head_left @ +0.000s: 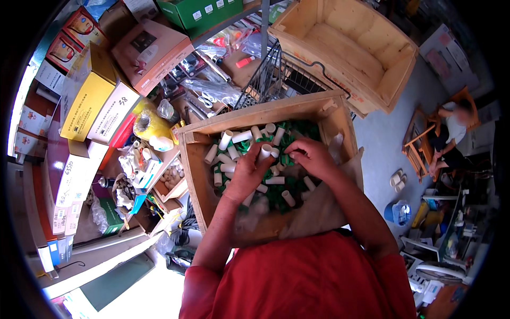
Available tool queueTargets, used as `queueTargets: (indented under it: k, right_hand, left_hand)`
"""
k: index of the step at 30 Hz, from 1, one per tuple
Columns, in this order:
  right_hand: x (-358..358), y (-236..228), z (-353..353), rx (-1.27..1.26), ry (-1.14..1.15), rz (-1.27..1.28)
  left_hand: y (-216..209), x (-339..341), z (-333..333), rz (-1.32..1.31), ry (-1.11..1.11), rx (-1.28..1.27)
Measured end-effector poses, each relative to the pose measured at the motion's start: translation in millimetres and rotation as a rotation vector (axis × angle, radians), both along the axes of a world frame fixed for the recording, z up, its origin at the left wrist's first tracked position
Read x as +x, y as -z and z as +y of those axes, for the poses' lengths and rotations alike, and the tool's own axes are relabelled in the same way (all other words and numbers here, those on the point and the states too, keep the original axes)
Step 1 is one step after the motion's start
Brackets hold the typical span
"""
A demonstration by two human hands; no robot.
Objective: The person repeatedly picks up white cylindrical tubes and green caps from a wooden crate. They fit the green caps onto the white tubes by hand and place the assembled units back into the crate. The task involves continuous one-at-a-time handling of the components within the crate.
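In front of me a wooden box (195, 187) holds many short white plastic tubes (225, 140) mixed with small green plastic pieces (277, 200). Over the middle of this heap, my left hand (248, 171) is closed round a white tube (264, 153), thumb and fingers on its sides. Close by on the right, my right hand (312, 158) has thumb and fingertips drawn together; whatever is between them is too small to make out. A second short white tube (275, 152) shows between the two hands. Cloudy plastic sheeting (324, 204) covers the box's near right corner.
Beyond the box are a black wire basket (260, 80) and another wooden box (340, 50). Cartons (93, 101) and shelves of hardware crowd the left. On the right, a person (451, 127) sits near a wooden chair frame (419, 141); a blue bucket (397, 212) stands on the floor.
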State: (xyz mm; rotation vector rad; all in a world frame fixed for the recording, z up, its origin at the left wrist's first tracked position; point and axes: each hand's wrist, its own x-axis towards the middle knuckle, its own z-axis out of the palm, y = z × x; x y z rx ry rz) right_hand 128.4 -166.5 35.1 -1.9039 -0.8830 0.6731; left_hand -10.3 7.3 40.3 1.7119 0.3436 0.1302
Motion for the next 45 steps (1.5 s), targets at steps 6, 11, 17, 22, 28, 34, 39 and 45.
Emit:
queueTargets:
  k: [6,11,17,22,28,34,39,45]
  right_hand:
    - [3.5,-13.3,1.6,0.210,0.101,0.154]
    - [3.5,-14.2,2.1,0.238,0.084,0.174]
    - [2.2,-13.5,0.8,0.170,-0.008,0.065]
    - [-1.1,-10.8,-0.8,0.102,-0.022,0.042]
    - [-1.9,-18.2,-0.1,0.108,-0.049,-0.013]
    - [-3.0,-18.6,-0.3,0.118,-0.058,-0.047]
    - [-4.2,-17.4,-0.5,0.123,-0.080,-0.040]
    - [-7.3,-8.0,2.7,0.162,-0.014,0.096]
  left_hand:
    - [25.4,3.7,0.3,-0.091,0.081,0.069]
    - [22.9,2.3,-1.1,-0.094,0.099,0.177]
    - [23.9,1.5,-3.4,-0.118,0.116,0.190]
    - [21.1,0.9,-5.9,-0.137,0.163,0.274]
    - [15.6,0.9,-7.2,-0.143,0.182,0.297]
    - [21.4,-1.3,-9.2,-0.148,0.184,0.309]
    - [22.8,-3.9,-11.9,-0.109,0.211,0.356]
    - [24.3,-1.7,-11.2,-0.115,0.196,0.219]
